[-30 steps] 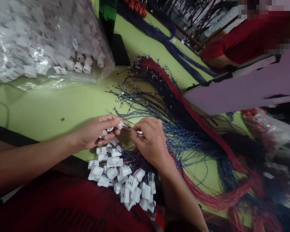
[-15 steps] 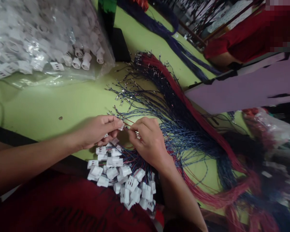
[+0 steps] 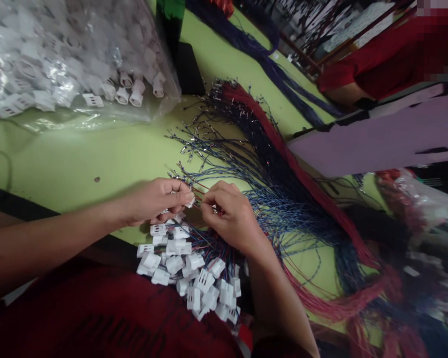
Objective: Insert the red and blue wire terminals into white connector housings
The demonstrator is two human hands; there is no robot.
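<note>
Pinched between thumb and fingers of my left hand is a small white plastic connector housing. Just right of it, my right hand is closed on thin wires, partly hidden by the fingers. Below both hands hangs a cluster of white connector housings with wires running into them. Beyond the hands, loose blue twisted wires with metal terminals at their ends spread over the green table. A thick red wire bundle lies beside a dark blue one.
A clear plastic bag full of white housings fills the far left of the table. A black object stands beside it. At the upper right is another person's red sleeve, behind a purple panel.
The view has shifted slightly. My hands stay close together, left on the housing and right on the wires, with a slightly wider gap between the fingertips.
</note>
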